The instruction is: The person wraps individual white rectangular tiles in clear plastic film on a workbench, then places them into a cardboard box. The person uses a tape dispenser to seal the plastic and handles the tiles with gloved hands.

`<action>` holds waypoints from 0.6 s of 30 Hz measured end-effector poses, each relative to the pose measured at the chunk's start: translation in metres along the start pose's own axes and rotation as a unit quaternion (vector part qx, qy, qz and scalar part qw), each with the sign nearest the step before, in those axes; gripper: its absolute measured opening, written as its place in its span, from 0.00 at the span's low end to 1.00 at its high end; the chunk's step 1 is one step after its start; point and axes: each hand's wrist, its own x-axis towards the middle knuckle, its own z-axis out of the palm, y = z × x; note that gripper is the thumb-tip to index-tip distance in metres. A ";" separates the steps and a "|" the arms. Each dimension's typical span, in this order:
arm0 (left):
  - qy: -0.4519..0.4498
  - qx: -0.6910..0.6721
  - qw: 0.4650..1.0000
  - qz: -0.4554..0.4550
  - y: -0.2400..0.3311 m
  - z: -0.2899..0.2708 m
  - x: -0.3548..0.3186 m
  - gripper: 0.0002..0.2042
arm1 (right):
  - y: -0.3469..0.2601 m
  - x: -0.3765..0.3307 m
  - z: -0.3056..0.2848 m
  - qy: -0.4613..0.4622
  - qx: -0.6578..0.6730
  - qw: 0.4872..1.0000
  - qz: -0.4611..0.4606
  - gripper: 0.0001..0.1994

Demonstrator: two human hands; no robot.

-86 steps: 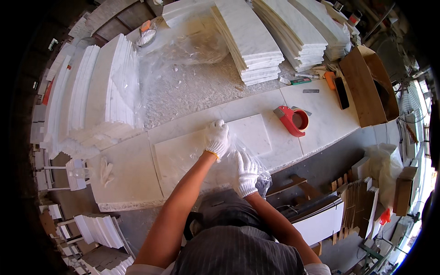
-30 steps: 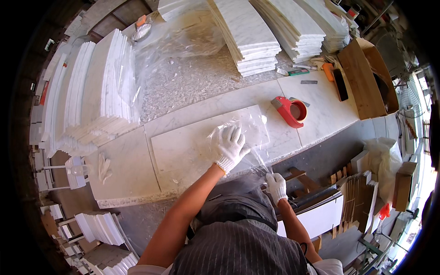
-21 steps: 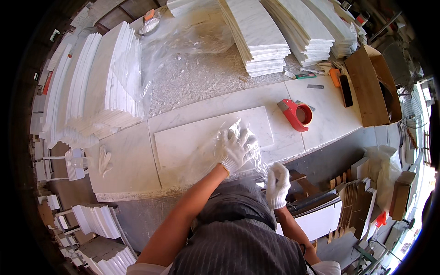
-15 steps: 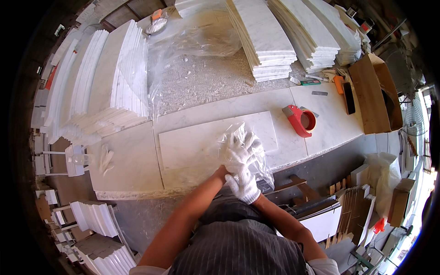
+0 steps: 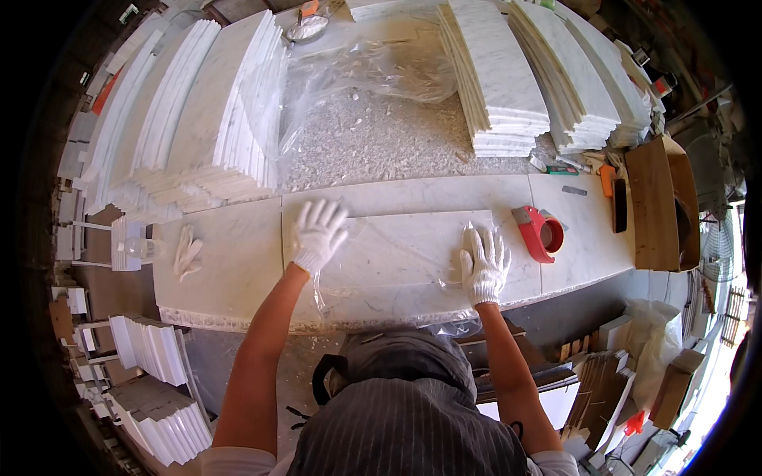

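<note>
White marble slab (image 5: 405,239): smooth flat rectangle, lying between the gloved hands, long axis running left-to-right from one to the other. Clear wrinkled plastic film (image 5: 319,295) over it. Left hand (image 5: 319,235), right hand (image 5: 485,266): knit gloves, palms down, fingers spread wide.

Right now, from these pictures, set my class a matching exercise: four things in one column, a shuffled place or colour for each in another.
Things:
1. left hand
2. right hand
3. tape dispenser
4. cardboard box

Places or colours:
A. red
B. at the right end of the pale slab
C. brown
D. near the left end of the pale slab

Pairs: 1-D, 2-B, 3-A, 4-C
</note>
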 end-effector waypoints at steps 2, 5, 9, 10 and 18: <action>-0.019 0.018 0.983 -0.183 -0.043 -0.005 -0.006 0.27 | 0.002 0.001 0.001 -0.003 -0.008 1.000 0.001 0.26; 0.009 -0.065 0.962 -0.264 -0.046 -0.034 -0.023 0.28 | 0.006 -0.001 0.004 -0.002 -0.006 1.000 0.000 0.26; 0.029 -0.281 0.909 -0.306 0.002 -0.041 -0.074 0.34 | 0.000 0.000 0.002 -0.013 -0.001 1.000 -0.002 0.26; 0.033 -0.301 0.904 -0.303 0.015 -0.042 -0.082 0.36 | 0.000 0.001 0.002 -0.011 0.002 1.000 -0.002 0.26; 0.082 -0.334 0.913 -0.218 0.046 -0.071 -0.073 0.18 | 0.001 0.001 0.003 0.000 -0.006 1.000 -0.006 0.25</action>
